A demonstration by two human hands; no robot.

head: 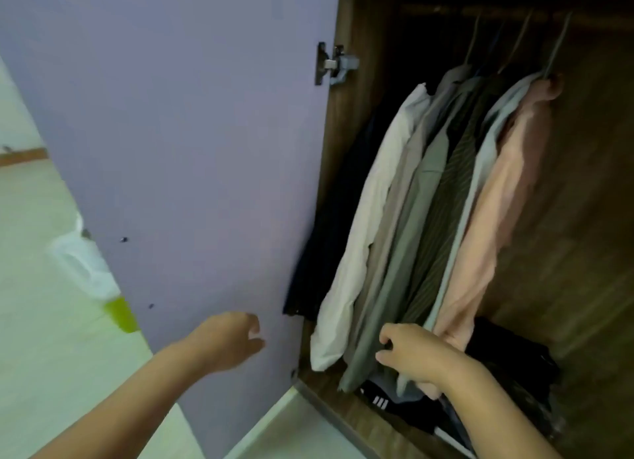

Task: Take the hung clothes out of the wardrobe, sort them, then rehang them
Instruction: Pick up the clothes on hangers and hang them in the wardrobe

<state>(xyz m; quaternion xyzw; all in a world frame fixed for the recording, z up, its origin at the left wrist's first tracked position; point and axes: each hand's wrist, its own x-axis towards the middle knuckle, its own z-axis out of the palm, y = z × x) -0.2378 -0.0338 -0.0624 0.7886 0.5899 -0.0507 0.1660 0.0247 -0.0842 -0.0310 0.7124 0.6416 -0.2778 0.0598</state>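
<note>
**Open wardrobe, clothes on the rail**

Wardrobe door (192, 149): lilac, swung open, fills left and centre of frame.
Hung clothes (429, 201): row of shirts on hangers, right of centre, inside the wardrobe.
Folded dark clothes (507, 362): heap, lower right, under the shirts.
Left hand (230, 342): lower centre, before the door, fingers loosely curled, holding nothing.
Right hand (411, 352): at the shirt hems, fingers curled; grip cannot be told.

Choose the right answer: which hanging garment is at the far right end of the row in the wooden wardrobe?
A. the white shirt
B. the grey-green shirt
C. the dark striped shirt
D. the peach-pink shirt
D: the peach-pink shirt hangs last on the right in the wooden wardrobe, with the white shirt near the left end of the row.
</note>
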